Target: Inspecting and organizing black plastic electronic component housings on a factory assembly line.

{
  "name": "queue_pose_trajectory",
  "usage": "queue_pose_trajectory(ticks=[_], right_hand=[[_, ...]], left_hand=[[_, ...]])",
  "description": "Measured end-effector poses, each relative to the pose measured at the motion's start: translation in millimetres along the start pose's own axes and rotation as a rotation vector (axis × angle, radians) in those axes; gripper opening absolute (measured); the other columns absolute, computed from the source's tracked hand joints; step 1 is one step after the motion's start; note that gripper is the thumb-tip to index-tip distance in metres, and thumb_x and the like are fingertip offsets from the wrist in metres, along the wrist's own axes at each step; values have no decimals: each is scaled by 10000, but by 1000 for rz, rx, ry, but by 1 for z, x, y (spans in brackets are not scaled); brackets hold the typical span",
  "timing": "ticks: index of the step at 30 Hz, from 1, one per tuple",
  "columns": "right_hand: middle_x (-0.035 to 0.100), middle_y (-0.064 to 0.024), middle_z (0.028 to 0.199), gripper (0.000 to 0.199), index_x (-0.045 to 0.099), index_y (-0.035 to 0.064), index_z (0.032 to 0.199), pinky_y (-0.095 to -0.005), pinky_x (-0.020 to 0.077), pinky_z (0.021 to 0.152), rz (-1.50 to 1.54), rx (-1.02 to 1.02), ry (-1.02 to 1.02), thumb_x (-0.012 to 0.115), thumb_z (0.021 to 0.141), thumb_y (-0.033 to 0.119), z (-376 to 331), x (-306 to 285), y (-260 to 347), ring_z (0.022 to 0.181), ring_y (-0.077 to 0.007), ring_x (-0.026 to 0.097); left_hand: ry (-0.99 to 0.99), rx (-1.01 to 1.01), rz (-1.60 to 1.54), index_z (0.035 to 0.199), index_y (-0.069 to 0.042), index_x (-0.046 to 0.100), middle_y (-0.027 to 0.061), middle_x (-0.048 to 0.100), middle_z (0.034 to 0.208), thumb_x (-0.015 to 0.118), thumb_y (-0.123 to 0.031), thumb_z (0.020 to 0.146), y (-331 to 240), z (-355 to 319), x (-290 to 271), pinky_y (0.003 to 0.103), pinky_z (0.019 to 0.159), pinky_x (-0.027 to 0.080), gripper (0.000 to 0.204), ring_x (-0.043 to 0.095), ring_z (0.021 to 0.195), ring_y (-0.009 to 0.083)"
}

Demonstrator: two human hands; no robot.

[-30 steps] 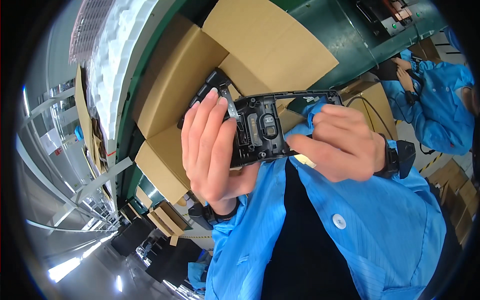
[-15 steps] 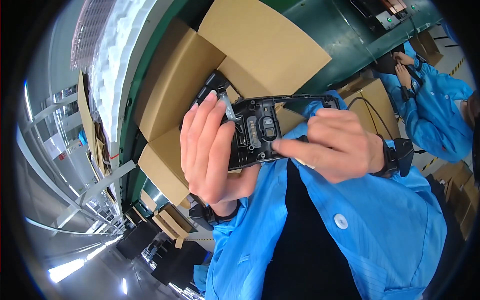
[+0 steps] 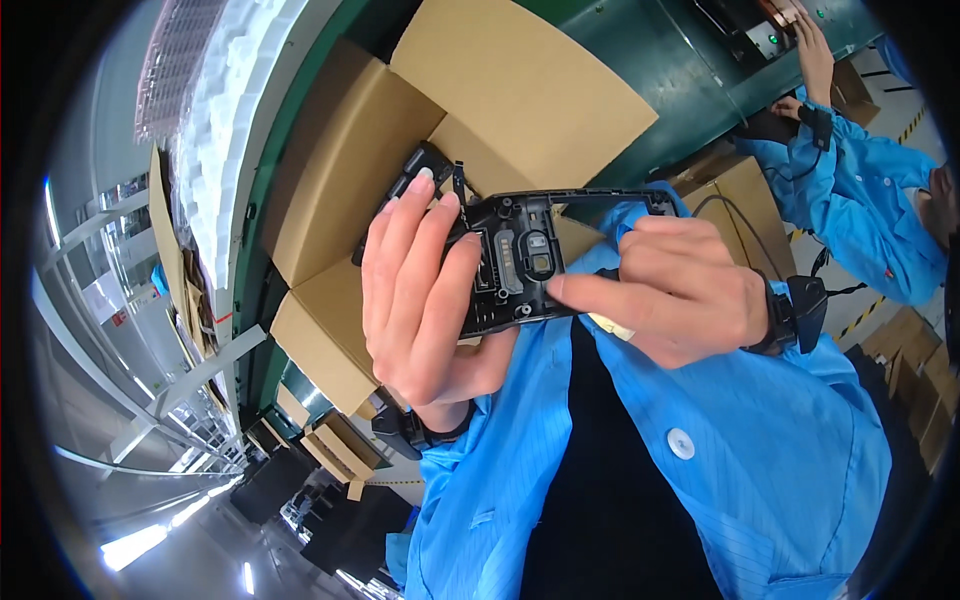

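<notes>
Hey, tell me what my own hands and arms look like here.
Your left hand and right hand are ungloved. Each wrist wears a black strap carrying a chunky, angular black unit. Your sleeves are bright blue, matching the jacket, which has faint fine stripes and a white button.

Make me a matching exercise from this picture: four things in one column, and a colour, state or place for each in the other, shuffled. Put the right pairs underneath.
Things
1. Plastic frame
2. Large cardboard box
3. Wearer's jacket
4. Button

Descriptions
A. Blue, worn hanging open at the front
B. Black, held in the left hand
C. White and round, fastened to cloth
D. Brown, with its flaps spread open

Right pairs
1-B, 2-D, 3-A, 4-C
</notes>
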State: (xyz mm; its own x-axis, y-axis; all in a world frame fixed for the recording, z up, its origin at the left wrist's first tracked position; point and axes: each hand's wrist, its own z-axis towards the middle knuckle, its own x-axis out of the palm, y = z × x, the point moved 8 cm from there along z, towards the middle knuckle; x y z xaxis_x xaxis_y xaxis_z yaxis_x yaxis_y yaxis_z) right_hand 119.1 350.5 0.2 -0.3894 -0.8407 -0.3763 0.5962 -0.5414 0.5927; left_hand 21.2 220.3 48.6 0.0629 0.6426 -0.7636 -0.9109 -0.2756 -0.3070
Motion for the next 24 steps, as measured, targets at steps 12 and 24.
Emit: queue_pose_trajectory(ticks=[12, 24], right_hand=[[377, -42, 630, 302, 734, -38, 981, -399, 543, 572, 162, -49, -110, 750, 692, 51, 26, -6, 4, 553, -221, 504], [250, -10, 585, 157, 435, -9, 601, -618, 639, 762, 97, -236, -203, 524, 640, -133, 29, -5, 48, 478, -143, 271]], left_hand=[[-59, 128, 172, 889, 128, 672, 278, 716, 933, 665, 4, 688, -12, -9, -14, 615, 923, 548, 237, 720, 1029, 463], [-11, 237, 252, 1028, 121, 668, 287, 716, 979, 741, 1, 725, -28, -9, -10, 643, 888, 556, 333, 724, 996, 475]])
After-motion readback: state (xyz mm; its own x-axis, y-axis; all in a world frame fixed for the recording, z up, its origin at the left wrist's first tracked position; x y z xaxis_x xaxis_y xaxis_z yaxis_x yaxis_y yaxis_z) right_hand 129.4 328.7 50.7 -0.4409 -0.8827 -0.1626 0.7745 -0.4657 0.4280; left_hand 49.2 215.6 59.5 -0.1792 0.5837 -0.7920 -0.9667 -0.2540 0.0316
